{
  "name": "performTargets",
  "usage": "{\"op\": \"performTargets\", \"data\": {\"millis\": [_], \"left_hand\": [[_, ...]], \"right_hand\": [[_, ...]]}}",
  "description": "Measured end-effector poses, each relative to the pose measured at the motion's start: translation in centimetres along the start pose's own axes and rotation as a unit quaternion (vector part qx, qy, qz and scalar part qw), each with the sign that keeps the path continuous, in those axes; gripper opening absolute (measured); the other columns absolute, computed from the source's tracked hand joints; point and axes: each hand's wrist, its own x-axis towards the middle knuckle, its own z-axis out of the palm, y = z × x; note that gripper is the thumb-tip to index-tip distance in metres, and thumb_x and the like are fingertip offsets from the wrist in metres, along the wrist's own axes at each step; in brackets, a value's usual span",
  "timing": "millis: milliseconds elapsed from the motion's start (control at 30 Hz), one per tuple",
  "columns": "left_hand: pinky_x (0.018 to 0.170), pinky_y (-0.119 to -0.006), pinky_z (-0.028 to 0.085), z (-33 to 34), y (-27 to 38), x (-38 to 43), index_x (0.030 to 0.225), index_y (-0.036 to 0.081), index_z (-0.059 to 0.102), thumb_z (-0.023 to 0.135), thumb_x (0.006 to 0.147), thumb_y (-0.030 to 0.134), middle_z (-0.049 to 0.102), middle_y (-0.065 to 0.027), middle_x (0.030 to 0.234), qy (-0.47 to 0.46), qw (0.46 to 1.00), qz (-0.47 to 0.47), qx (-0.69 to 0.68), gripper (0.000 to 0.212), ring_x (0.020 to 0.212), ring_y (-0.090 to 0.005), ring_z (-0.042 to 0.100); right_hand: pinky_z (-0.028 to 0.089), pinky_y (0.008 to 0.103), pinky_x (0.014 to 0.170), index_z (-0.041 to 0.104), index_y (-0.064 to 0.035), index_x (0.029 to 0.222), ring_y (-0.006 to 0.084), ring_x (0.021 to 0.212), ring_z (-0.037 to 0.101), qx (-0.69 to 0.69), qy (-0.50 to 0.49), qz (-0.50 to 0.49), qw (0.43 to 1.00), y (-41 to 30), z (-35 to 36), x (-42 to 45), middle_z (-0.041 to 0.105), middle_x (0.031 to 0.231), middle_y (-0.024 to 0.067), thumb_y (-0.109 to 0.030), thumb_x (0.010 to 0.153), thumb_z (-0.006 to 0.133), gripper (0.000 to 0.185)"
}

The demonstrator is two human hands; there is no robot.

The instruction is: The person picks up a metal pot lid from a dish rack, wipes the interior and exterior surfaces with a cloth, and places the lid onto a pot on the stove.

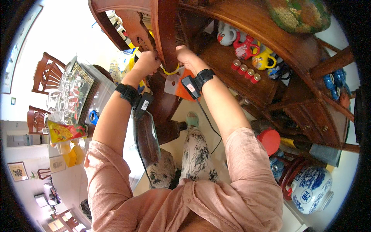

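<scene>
A dark-red wooden chair with a carved splat stands in front of me, its rail end between my hands. My left hand is curled on the left of this rail, with its fingertips at one end of a yellow strap. The strap loops under the rail end towards my right hand, whose fingers are mostly hidden behind the wood. A white and orange bag hangs below my right wrist. Beside my left wrist is a printed yellow, white and blue plastic bag.
On the right, a wooden shelf unit holds small teapots and red-based jars. A blue-and-white porcelain jar is at lower right. To the left, a table carries a tray of glassware and a colourful pouch.
</scene>
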Motion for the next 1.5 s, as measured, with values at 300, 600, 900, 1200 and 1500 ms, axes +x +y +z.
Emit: {"op": "performTargets", "data": {"millis": [300, 600, 900, 1200, 1500], "left_hand": [[0.072, -0.044, 0.048, -1.3, -0.8, -2.6, 0.091, 0.001, 0.056, 0.047, 0.083, 0.013, 0.062, -0.0201, 0.086, 0.189, 0.928, 0.135, 0.29, 0.017, 0.086, -0.0361, 0.059], [0.065, -0.043, 0.05, -1.7, -2.4, -3.7, 0.085, 0.008, 0.056, 0.057, 0.073, 0.012, 0.062, -0.0133, 0.078, 0.123, 0.907, 0.169, 0.367, 0.012, 0.077, -0.032, 0.061], [0.065, -0.043, 0.05, -1.5, -1.0, -4.9, 0.09, 0.006, 0.055, 0.055, 0.074, 0.009, 0.063, -0.0133, 0.079, 0.151, 0.896, 0.137, 0.394, 0.016, 0.077, -0.0328, 0.062], [0.068, -0.041, 0.051, -1.5, -0.9, -3.8, 0.095, 0.001, 0.056, 0.049, 0.081, 0.02, 0.062, -0.0205, 0.089, 0.038, 0.902, 0.173, 0.394, 0.024, 0.084, -0.0355, 0.061], [0.079, -0.034, 0.048, 1.6, -0.5, 0.6, 0.099, 0.003, 0.05, 0.035, 0.092, 0.023, 0.057, -0.0098, 0.091, 0.117, 0.789, -0.046, -0.601, 0.026, 0.087, -0.0224, 0.057]], "right_hand": [[0.045, 0.0314, 0.059, 0.066, -0.003, 0.082, 0.0163, 0.063, 0.056, -0.129, -0.045, -0.168, 0.976, -0.3, -2.7, -1.6, 0.061, 0.069, 0.0036, -0.014, 0.086, 0.052, 0.018], [0.047, 0.0395, 0.073, 0.066, -0.0075, 0.083, 0.0335, 0.083, 0.058, -0.337, 0.112, -0.333, 0.874, 2.3, -3.8, -3.2, 0.062, 0.086, 0.0125, -0.014, 0.08, 0.057, 0.012], [0.043, 0.0417, 0.08, 0.068, -0.0129, 0.083, 0.0312, 0.087, 0.055, -0.516, 0.169, -0.273, 0.795, -0.2, -4.2, -6.1, 0.064, 0.087, 0.0091, -0.026, 0.083, 0.053, 0.02], [0.047, 0.0444, 0.072, 0.063, -0.0079, 0.088, 0.0356, 0.081, 0.06, -0.412, 0.179, -0.26, 0.855, 1.4, -3.2, -8.3, 0.064, 0.085, 0.0164, -0.019, 0.083, 0.053, 0.015], [0.049, 0.0387, 0.065, 0.063, -0.0038, 0.084, 0.0293, 0.072, 0.063, -0.322, 0.227, -0.266, 0.88, -0.1, -3.4, -6.7, 0.065, 0.076, 0.0143, -0.021, 0.079, 0.061, 0.018]]}}
